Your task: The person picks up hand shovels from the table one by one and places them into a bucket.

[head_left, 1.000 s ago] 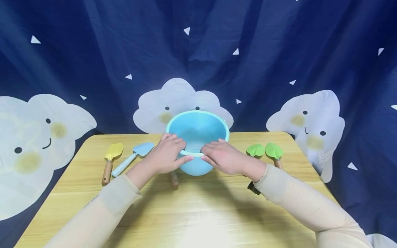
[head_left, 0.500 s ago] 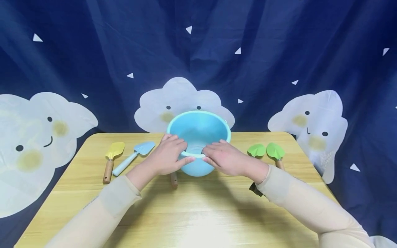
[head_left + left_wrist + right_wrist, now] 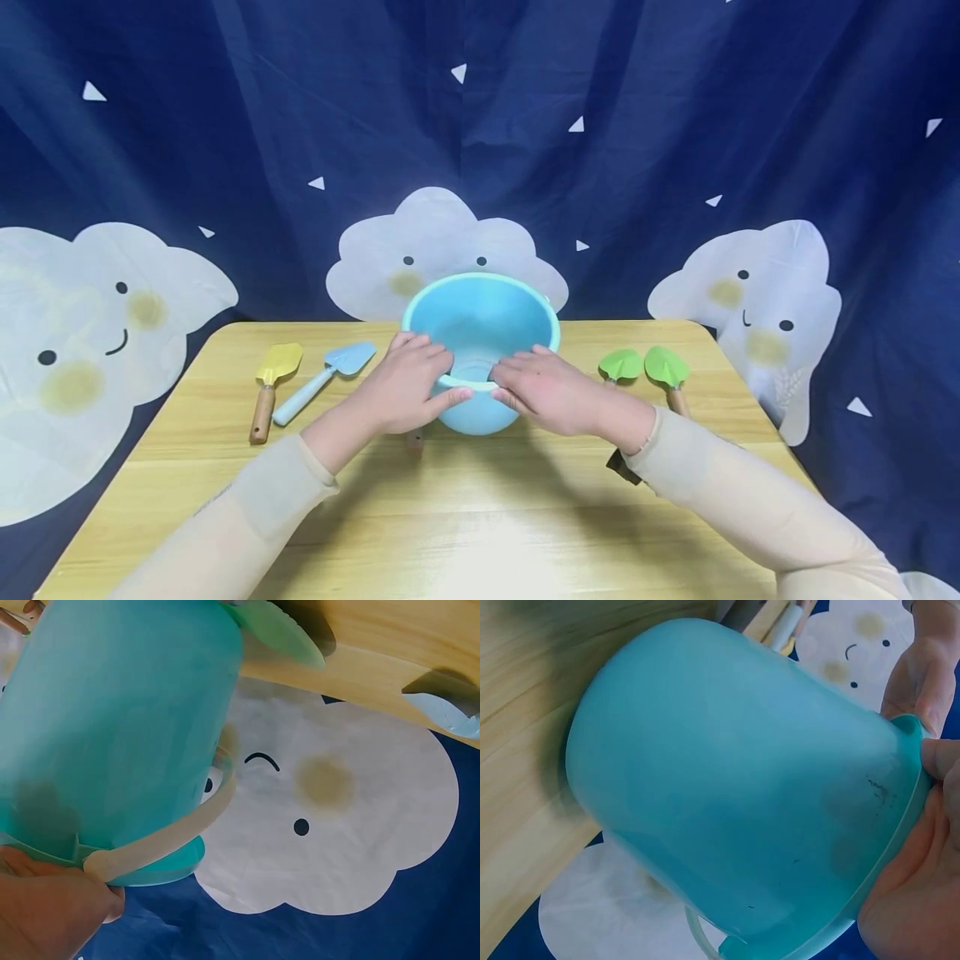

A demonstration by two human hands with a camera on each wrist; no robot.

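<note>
Both hands hold the near rim of a light blue bucket (image 3: pixel 480 312) at the middle of the table. Its mouth is tipped toward me, and no contents show in the part of the inside I see. My left hand (image 3: pixel 411 383) grips the rim on the left, fingers over the inside and thumb outside. Close beside it, my right hand (image 3: pixel 551 387) grips the rim the same way. A pale bail handle (image 3: pixel 161 840) hangs along the bucket's far side in the left wrist view. Below my left hand shows the wooden handle end (image 3: pixel 415 437) of a tool mostly hidden behind hand and bucket.
To the left on the wooden table (image 3: pixel 465 500) lie a yellow shovel (image 3: pixel 276 367) with a wooden handle and a pale blue trowel (image 3: pixel 348 358). Two green trowels lie right: one (image 3: pixel 620 364) partly behind my right arm, another (image 3: pixel 666 367) beside it. A dark blue cloud-print curtain (image 3: pixel 510 100) hangs behind.
The bucket and both hands have come slightly down and toward me, covering more of the wooden handle end. Both hands keep the same grip. The tools at the sides lie as before.
</note>
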